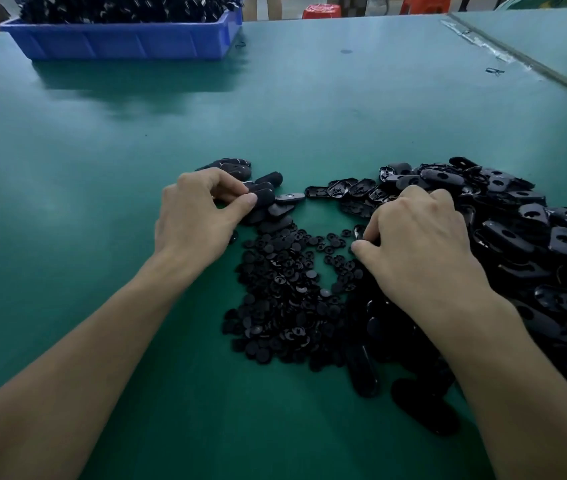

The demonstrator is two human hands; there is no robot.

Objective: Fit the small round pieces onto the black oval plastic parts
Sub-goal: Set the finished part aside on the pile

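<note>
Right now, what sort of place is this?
Probably a factory assembly bench: a wide green table heaped with identical black oval parts and small round pieces, plus a blue bin full of more black parts.

I can't see what the right hand (420, 251) covers, perhaps a black oval part (358, 231); the top edge crops the blue bin (119, 41).

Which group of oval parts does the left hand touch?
The small group, smooth backs up, one pinched by the left hand; the big heap by the right hand shows holes.
</note>
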